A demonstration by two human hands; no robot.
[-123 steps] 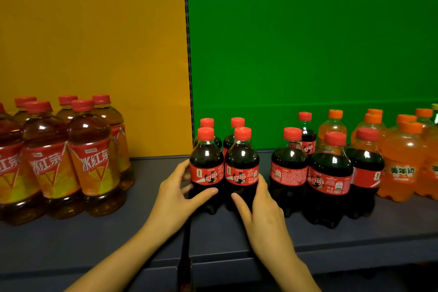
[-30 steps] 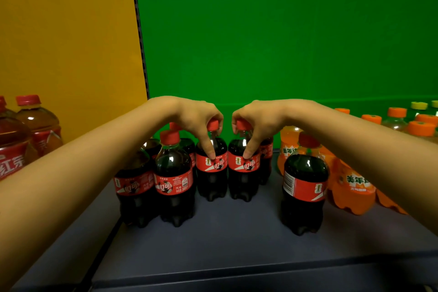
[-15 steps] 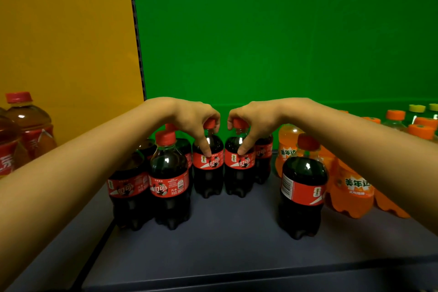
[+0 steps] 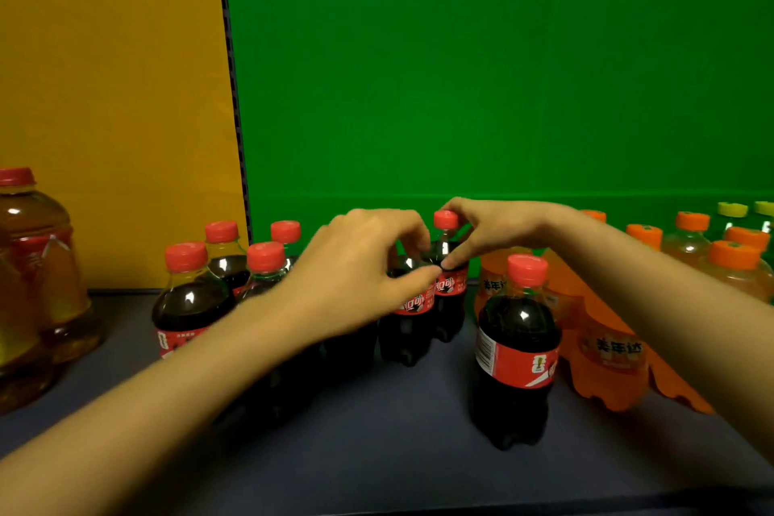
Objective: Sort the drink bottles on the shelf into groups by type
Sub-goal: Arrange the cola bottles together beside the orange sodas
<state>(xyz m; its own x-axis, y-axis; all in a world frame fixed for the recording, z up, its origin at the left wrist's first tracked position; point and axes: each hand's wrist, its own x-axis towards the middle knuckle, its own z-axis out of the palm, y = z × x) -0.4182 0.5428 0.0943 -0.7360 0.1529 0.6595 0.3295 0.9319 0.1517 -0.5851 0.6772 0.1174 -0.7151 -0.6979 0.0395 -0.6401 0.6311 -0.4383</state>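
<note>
Two grips are on record, both at the middle back of the shelf [image 4: 398, 465]. My left hand [image 4: 364, 276] curls round the neck of the nearer cola bottle [image 4: 406, 331], hiding its cap. My right hand [image 4: 490, 232] pinches the rear cola bottle [image 4: 450, 289] just under its red cap [image 4: 445, 219], thumb and forefinger narrow. Both bottles stand upright and touching, long axes vertical, directly below my fingers. Assessment: the cola group [image 4: 188, 306] stands to the left, on the left hand's side, so the pair likely travels that way. One stray cola bottle [image 4: 517, 352] stands apart in front, under my right forearm, just beside the orange soda bottles [image 4: 607, 352]; the right hand is nearer it. Tea bottles [image 4: 37, 264] occupy the far left.
</note>
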